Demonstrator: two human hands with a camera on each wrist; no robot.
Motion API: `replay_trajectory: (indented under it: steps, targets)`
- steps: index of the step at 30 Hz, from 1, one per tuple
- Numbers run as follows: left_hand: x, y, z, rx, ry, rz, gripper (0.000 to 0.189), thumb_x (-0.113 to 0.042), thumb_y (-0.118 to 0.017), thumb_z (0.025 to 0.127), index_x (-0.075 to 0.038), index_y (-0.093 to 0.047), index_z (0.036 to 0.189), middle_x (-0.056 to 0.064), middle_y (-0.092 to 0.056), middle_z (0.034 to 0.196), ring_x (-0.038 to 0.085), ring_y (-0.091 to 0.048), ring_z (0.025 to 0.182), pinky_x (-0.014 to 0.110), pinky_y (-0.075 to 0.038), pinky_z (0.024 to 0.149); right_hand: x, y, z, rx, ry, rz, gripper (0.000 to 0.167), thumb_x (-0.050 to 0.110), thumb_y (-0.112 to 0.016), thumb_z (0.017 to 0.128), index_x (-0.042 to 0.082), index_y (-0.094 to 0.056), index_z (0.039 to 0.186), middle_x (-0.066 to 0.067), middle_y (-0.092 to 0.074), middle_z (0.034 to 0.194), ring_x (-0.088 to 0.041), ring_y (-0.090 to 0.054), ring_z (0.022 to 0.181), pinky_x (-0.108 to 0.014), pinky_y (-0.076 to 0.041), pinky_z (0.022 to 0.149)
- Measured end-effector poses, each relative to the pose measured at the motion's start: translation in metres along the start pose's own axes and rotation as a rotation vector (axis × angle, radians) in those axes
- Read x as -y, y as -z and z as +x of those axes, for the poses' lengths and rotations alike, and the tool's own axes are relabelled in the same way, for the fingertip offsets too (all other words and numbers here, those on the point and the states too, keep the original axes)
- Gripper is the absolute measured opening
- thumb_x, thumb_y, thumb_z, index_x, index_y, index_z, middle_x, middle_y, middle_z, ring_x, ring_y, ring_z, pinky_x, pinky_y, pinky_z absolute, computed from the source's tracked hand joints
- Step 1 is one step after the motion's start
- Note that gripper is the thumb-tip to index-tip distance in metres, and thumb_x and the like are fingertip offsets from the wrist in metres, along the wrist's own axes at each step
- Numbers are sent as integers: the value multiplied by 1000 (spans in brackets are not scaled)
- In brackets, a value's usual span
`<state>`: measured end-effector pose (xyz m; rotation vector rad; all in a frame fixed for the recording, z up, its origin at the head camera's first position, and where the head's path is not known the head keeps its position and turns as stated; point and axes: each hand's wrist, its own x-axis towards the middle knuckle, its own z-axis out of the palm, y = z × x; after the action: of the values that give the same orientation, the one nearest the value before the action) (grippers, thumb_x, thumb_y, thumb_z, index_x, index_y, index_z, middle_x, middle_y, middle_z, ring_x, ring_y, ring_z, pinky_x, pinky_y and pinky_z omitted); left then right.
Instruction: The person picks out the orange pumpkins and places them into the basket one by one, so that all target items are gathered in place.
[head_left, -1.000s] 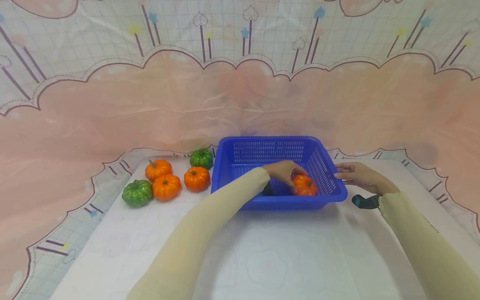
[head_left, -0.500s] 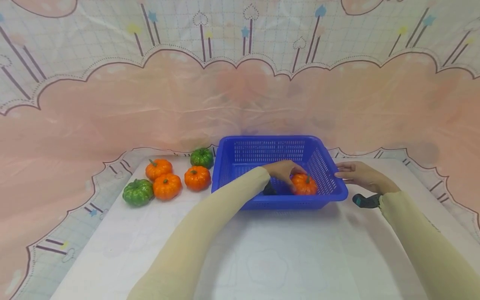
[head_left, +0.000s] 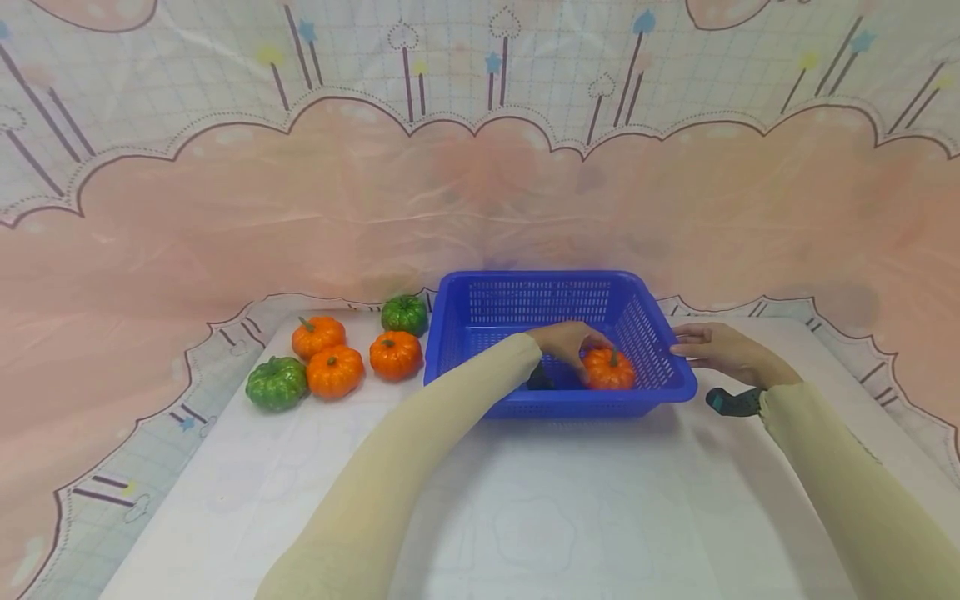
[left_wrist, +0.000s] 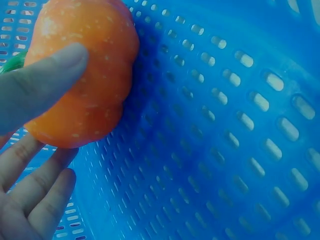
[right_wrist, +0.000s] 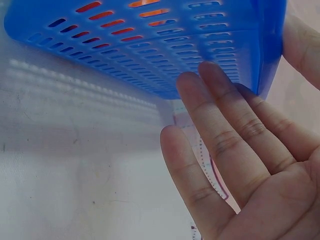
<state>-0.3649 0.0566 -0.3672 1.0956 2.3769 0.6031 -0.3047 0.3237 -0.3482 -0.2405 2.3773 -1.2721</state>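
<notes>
Inside the blue plastic basket [head_left: 570, 398], my left hand [head_left: 566, 340] grips an orange pumpkin [head_left: 609, 371] with a green stem, near the right wall. In the left wrist view the thumb [left_wrist: 45, 80] lies across the pumpkin [left_wrist: 95, 100] and other fingers [left_wrist: 47, 185] show below it. My right hand [head_left: 720, 350] is at the basket's right rim with nearly straight fingers. From the right wrist view, its thumb [right_wrist: 302, 47] is at the rim and fingertips [right_wrist: 192, 87] overlap the slotted outer wall [right_wrist: 170, 55].
Left of the basket sit several more pumpkins: orange ones [head_left: 334, 372], a green one [head_left: 277, 383] at the front left and another green pumpkin [head_left: 404, 315] at the back. A white cloth [head_left: 495, 517] covers the table, and a patterned curtain [head_left: 360, 208] hangs behind it.
Both hands stay almost where they were. The pumpkin under my left hand has turned slightly, its stem now pointing more upward.
</notes>
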Motion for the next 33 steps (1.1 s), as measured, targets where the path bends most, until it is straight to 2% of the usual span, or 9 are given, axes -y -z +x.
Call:
replay_trajectory:
  steps: [3,8,13,17,23,29,33]
  targets:
    - [-1,0,-1,3,16,7,61,-15,-75,79,-15,-52,135,3,-53,139,19,-48,128,30,-40,109,-1,0,0,-1,3,1,67,29,-52,96,-11,-24,143,-31,-35,144,-10,-57,114,-50,-40,106]
    - [1,-1,2,3,25,18,62,-14,-75,79,-15,-51,136,2,-52,140,18,-48,129,31,-40,109,-2,0,1,1,3,-6,68,30,-51,97,-10,-23,143,-31,-35,144,-22,-54,122,-51,-39,107]
    - [2,-3,3,0,18,2,62,-12,-75,79,-15,-51,136,2,-51,141,18,-47,130,30,-40,109,-1,-1,0,2,-3,-10,68,30,-50,97,-11,-22,143,-32,-33,145,-37,-45,129,-52,-37,108]
    - [2,-3,2,-5,24,-20,62,-10,-74,79,-15,-51,136,3,-51,141,19,-47,130,31,-41,109,0,-2,0,4,-12,-4,70,30,-51,97,-11,-20,144,-32,-31,146,-44,-37,133,-54,-34,109]
    - [2,-3,1,-17,45,-34,60,-9,-74,80,-12,-52,135,4,-53,139,20,-51,126,29,-45,104,0,-3,0,-3,-15,4,70,30,-52,96,-11,-21,144,-32,-31,145,-43,-38,132,-55,-33,109]
    - [5,-3,4,-27,36,-6,57,-10,-75,79,-9,-55,132,6,-57,134,20,-55,121,26,-47,101,-1,-3,0,-4,-13,-1,69,30,-51,97,-11,-21,144,-32,-31,145,-44,-36,133,-54,-34,109]
    - [8,-4,6,-18,27,-28,55,-9,-75,79,-10,-56,131,6,-57,135,20,-55,122,27,-47,101,0,-4,0,-4,-16,-2,70,31,-51,96,-11,-20,144,-32,-31,146,-44,-37,133,-55,-33,109]
